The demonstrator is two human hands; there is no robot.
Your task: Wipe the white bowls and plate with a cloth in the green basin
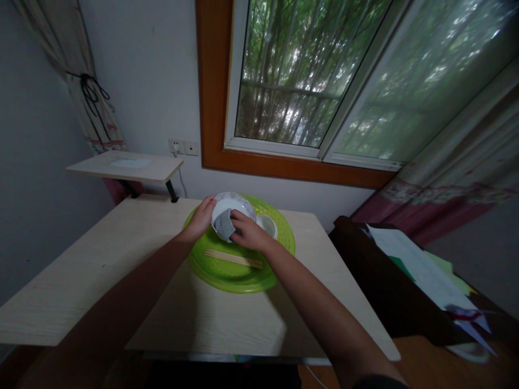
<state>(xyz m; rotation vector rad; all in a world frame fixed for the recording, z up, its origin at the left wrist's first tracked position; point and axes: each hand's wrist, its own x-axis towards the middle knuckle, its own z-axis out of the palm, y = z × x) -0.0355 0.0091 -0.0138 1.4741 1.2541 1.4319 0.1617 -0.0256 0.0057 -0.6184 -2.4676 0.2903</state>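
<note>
A white bowl [234, 201] with a patterned rim is tilted toward me over a round green tray [239, 283]. My left hand [201, 217] grips the bowl's left rim. In my right hand [248, 231] is a grey cloth [224, 224], pressed against the inside of the bowl; the fingers are closed on it. A smaller white bowl [268, 225] stands on the tray just right of my right hand, partly hidden by it. Nearer to me, a few wooden chopsticks [233, 259] lie side by side across the tray.
The tray rests on a pale wooden desk [227, 319]. A small raised shelf [125, 165] with a paper on it stands at the back left. To the right, papers [421, 265] lie on a dark piece of furniture [377, 270]. A window [300, 81] is behind.
</note>
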